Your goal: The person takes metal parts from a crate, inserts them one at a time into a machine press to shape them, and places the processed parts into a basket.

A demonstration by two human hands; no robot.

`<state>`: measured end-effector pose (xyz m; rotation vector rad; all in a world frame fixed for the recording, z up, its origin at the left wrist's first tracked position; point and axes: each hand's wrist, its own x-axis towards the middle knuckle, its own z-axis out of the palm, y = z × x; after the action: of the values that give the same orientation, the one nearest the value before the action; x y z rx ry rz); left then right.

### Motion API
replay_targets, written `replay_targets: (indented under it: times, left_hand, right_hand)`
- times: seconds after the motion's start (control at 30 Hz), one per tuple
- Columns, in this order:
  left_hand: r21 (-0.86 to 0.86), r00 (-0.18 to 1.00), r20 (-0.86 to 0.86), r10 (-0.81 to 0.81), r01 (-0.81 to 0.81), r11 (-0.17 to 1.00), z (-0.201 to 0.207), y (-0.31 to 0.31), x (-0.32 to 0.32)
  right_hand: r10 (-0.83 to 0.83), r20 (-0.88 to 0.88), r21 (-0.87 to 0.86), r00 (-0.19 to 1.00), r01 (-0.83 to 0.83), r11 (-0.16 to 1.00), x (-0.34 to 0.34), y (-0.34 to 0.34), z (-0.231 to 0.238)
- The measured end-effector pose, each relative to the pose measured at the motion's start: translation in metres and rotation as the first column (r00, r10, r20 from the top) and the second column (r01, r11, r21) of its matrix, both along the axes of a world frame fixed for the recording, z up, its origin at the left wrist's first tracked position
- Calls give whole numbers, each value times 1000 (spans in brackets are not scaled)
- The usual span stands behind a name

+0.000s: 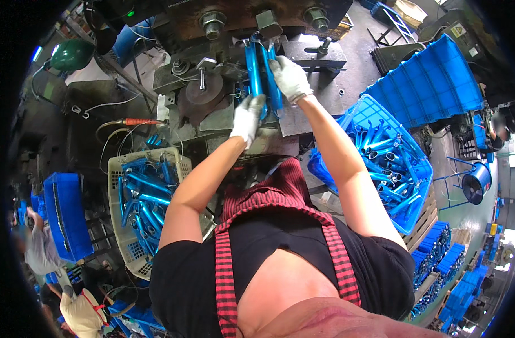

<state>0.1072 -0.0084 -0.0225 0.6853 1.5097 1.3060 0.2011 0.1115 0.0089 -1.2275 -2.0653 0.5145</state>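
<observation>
Two shiny blue metal tubes (253,70) lie side by side at the press, their far ends beneath its heavy bolted block (181,22). My left hand (247,119), in a white glove, is closed round the near end of the left tube. Against the side of the right-hand tube (272,84), higher up, my gloved right hand (292,80) grips with its fingers partly hidden behind it. The steel die block (311,56) sits just right of that hand. Where the tubes' far ends meet the tooling is too dark to make out.
A cream plastic basket (115,225) of blue tubes stands left of me, a blue crate (425,172) of similar tubes at right. Behind that crate is a large blue bin (432,84). A red-handled tool (142,121) lies left of the press. Other people work at far left.
</observation>
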Motion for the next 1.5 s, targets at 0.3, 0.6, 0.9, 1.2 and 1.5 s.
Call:
replay_targets:
  times: [0.3,0.6,0.9,1.2,1.5]
  left_hand:
    - [282,665,661,349,-650,705,20,-27,-29]
    - [161,286,549,786,-958,236,0,-159,-134]
    - [11,770,596,229,-293,956,49,-27,-108]
    - [59,653,753,-84,60,996,36,73,20]
    - [-89,672,738,56,15,996,-25,93,52]
  right_hand:
    - [-35,63,-39,997,38,999,-54,-6,-9]
    - [7,168,-111,986,12,994,-43,20,-13]
    - [2,356,-24,934,7,1000,-61,46,-38]
    - [-206,-86,-55,975,201,978,67,23,-37]
    - [-821,515,-121,247,969,215,385,-22,-50]
